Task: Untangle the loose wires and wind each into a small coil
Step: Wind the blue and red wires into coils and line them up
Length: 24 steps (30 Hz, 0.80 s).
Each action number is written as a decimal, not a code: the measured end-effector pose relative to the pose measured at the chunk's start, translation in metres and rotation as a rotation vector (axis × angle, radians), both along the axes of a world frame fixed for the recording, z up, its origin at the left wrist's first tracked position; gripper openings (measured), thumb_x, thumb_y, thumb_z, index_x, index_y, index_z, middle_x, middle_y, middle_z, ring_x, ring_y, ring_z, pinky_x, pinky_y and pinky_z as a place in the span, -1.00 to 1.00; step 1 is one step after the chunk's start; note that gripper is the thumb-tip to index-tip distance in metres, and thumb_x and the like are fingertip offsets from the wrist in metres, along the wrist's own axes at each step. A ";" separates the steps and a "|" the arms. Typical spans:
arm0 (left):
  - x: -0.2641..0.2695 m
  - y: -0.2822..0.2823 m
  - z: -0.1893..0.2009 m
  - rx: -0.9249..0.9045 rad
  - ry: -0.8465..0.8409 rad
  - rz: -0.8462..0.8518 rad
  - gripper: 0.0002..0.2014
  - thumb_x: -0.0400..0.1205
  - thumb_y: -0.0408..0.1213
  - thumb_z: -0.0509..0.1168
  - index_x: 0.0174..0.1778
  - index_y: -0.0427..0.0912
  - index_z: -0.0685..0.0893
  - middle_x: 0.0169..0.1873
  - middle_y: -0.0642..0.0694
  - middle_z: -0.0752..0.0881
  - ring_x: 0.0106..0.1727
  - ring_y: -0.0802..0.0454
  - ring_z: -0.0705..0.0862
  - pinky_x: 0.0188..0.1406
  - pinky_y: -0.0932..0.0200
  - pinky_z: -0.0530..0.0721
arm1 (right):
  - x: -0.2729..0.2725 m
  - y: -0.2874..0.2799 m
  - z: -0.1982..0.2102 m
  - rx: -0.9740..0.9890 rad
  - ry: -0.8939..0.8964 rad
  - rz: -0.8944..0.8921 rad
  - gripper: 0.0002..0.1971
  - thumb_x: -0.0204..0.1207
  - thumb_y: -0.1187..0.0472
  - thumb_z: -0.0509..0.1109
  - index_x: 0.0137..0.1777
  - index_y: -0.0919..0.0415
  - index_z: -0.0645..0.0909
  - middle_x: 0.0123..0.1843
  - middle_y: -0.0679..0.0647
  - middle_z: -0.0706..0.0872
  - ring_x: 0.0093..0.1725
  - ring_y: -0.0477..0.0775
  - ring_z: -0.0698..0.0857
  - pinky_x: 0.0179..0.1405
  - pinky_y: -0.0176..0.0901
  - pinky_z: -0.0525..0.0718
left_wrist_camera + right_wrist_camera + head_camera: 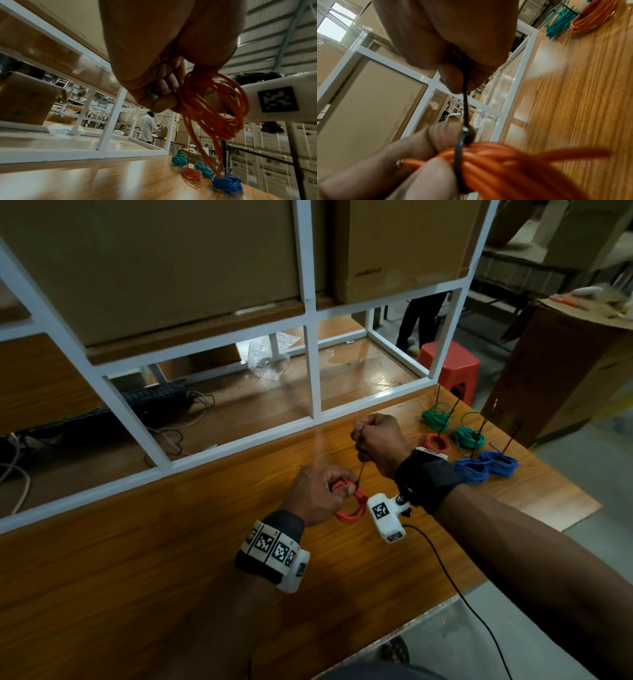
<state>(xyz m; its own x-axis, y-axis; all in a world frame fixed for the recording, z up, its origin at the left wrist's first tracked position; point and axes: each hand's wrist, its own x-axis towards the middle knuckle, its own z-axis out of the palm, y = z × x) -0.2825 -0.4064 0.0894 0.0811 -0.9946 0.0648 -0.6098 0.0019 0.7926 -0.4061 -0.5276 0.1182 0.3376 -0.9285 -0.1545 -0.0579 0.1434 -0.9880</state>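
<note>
My left hand (317, 494) grips a small coil of red wire (352, 503) just above the wooden table (171, 559). In the left wrist view the red coil (216, 108) hangs from my curled fingers (159, 100). A black tie (361, 470) wraps round the coil and runs up to my right hand (376, 440), which pinches its free end and holds it taut. The right wrist view shows the black tie (464, 108) looped round the red coil (488, 162), gripped above by my right fingers (453, 75) and held below by my left fingers (436, 135).
Finished coils lie at the table's far right: two green (435, 416) (467, 434), one red (437, 442), two blue (472, 469) (500, 462), each with a black tie sticking up. A white metal frame (315, 371) stands behind. A red stool (448, 368) and cardboard boxes (565, 364) are beyond the edge.
</note>
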 end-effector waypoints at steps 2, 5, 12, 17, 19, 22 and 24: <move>0.002 -0.004 -0.006 0.020 0.127 0.080 -0.84 0.61 -0.21 0.48 0.08 0.06 0.84 0.04 0.08 0.84 0.05 0.13 0.78 0.00 0.07 0.79 | -0.003 -0.002 0.002 0.025 -0.043 -0.018 -0.86 0.72 0.42 0.20 -0.05 0.23 0.48 -0.31 0.14 0.55 -0.49 0.00 0.48 -0.55 -0.15 0.50; -0.001 -0.005 -0.015 0.027 0.375 0.240 -0.85 0.59 -0.32 0.50 -0.04 0.05 0.83 -0.03 -0.03 0.86 -0.13 0.00 0.83 -0.27 0.14 0.78 | -0.018 -0.003 0.004 0.055 -0.079 0.040 -0.93 0.78 0.24 0.32 0.13 0.25 0.55 -0.14 0.22 0.78 -0.23 0.09 0.76 -0.25 0.00 0.80; -0.021 -0.017 -0.027 0.048 0.709 0.458 -0.87 0.63 -0.36 0.46 0.06 -0.12 0.80 -0.09 -0.09 0.87 -0.15 0.01 0.86 -0.33 0.18 0.75 | -0.069 0.030 -0.032 0.046 0.187 0.157 -0.54 0.56 -0.26 0.51 0.35 -0.06 0.64 0.13 -0.03 0.87 0.13 0.02 0.85 0.08 0.11 0.84; -0.051 -0.040 -0.032 0.097 0.754 0.441 -0.90 0.63 -0.37 0.46 0.03 -0.15 0.81 -0.13 -0.10 0.87 -0.15 0.02 0.86 -0.31 0.17 0.78 | -0.096 0.036 -0.053 0.069 0.123 0.044 -0.56 0.56 -0.06 0.59 0.33 0.15 0.69 0.03 0.14 0.88 0.07 0.11 0.87 0.08 0.24 0.86; -0.063 -0.053 -0.032 0.113 0.751 0.421 -0.90 0.63 -0.37 0.46 0.03 -0.17 0.81 -0.14 -0.10 0.88 -0.17 0.02 0.86 -0.31 0.17 0.78 | -0.109 0.027 -0.054 0.137 0.119 -0.005 -0.47 0.49 -0.11 0.63 0.40 0.05 0.63 0.05 0.14 0.88 0.05 0.11 0.88 0.04 0.18 0.86; -0.079 -0.072 -0.033 0.141 0.749 0.384 -0.90 0.64 -0.36 0.45 0.05 -0.14 0.81 -0.13 -0.11 0.87 -0.14 -0.01 0.86 -0.27 0.13 0.79 | -0.127 0.011 -0.058 0.222 0.091 -0.013 -0.29 0.36 -0.17 0.70 0.46 -0.08 0.49 0.03 0.13 0.90 0.00 0.18 0.89 -0.02 0.16 0.85; -0.089 -0.086 -0.036 0.181 0.721 0.368 -0.91 0.65 -0.30 0.45 0.04 -0.07 0.81 -0.11 -0.08 0.87 -0.07 -0.04 0.86 -0.18 0.07 0.81 | -0.137 0.000 -0.061 0.223 0.048 -0.038 -0.29 0.39 -0.01 0.72 0.48 -0.02 0.45 -0.03 0.19 0.90 -0.07 0.23 0.89 -0.03 0.21 0.84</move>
<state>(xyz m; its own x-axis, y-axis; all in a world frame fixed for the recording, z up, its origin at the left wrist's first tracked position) -0.3715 -0.4924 0.0530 0.3635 -0.8865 -0.2864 0.1110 -0.2640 0.9581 -0.5431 -0.5276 0.0576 0.2899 -0.8818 -0.3720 -0.0943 0.3604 -0.9280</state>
